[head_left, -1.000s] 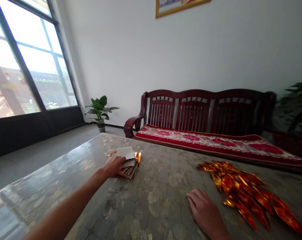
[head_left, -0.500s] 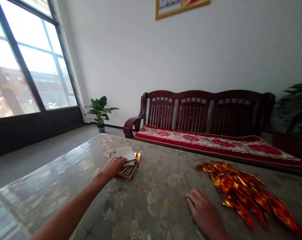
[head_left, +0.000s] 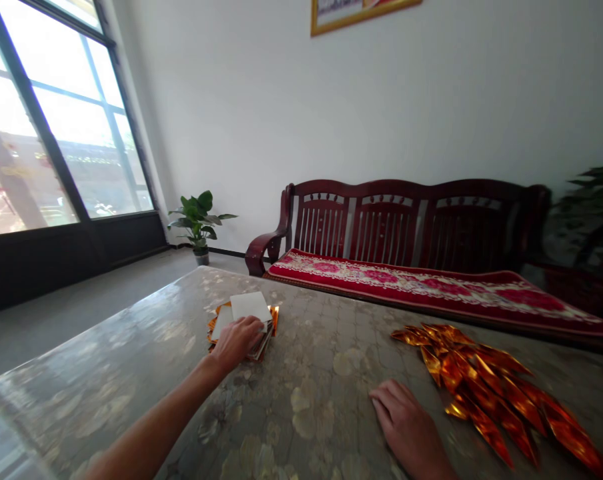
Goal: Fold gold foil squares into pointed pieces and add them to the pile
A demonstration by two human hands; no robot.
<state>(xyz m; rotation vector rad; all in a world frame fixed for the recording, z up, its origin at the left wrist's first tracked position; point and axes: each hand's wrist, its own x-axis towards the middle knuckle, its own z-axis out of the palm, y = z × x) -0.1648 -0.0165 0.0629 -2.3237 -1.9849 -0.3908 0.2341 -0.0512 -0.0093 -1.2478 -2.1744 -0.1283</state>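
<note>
On the patterned table lies a fanned stack of square paper sheets, white on top with orange foil edges showing beneath. My left hand rests on the near side of this stack, its fingers bent over the sheets; whether it grips one is hidden. My right hand lies on the table at the lower right, fingers curled together, with nothing visible in it. To its right is a pile of folded, pointed orange foil pieces.
Behind the table stands a dark red wooden bench with a red floral cover. A potted plant is on the floor at the back left, near a large window. More leaves show at the right edge.
My left hand has shifted slightly right and toward me over the stack, and more of the white sheets shows. My right hand has stayed in place.
</note>
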